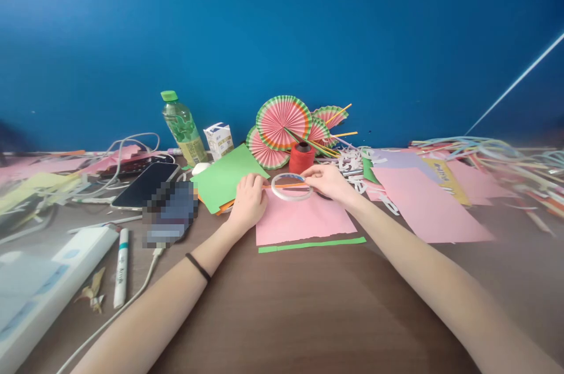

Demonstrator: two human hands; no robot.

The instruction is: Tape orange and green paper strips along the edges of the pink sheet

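A roll of clear double-sided tape [277, 191] stands tilted over a pink sheet of paper [304, 224], and my right hand [328, 182] pinches its right rim. An orange strip [288, 186] runs along the sheet's far edge, seen partly through the ring. At the sheet's upper left corner, my left hand [249, 201] is closed with its fingers bent downward; what lies under the fingertips is hidden. A thin green paper strip [312, 245] lies along the near edge of the pink sheet. Green paper [231, 177] lies just left of my left hand.
Behind stand a red thread spool [302, 159], pleated paper fans [283, 123], a bottle [183, 130] and a small box [219, 140]. At left are a phone [145, 185], cable, marker [121, 268] and white box [57, 292]. More pink paper [427, 204] and strips lie right.
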